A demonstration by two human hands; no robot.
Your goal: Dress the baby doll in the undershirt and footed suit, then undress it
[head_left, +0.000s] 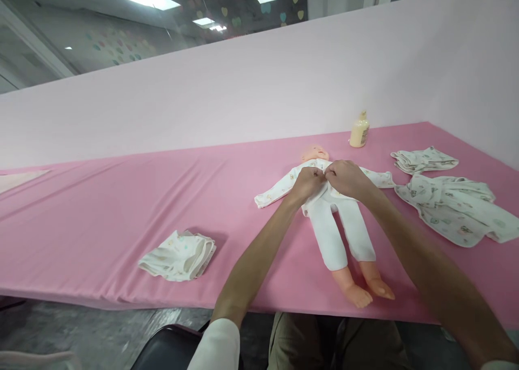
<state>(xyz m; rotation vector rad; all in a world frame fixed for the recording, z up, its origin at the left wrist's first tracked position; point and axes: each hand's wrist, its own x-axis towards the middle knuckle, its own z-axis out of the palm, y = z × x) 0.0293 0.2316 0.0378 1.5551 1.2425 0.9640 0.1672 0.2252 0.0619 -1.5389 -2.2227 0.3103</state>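
Both the left hand (307, 182) and right hand (344, 178) pinch the chest of the white printed cotton bodysuit (324, 200) on the plastic baby doll (330, 219), which lies lengthwise, feet toward the person.

Baby doll (340, 219) on its back, white printed romper, feet bare

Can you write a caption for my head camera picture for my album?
Both hands, left hand and right hand, pinch the white romper at the chest of a baby doll lying on the pink table.
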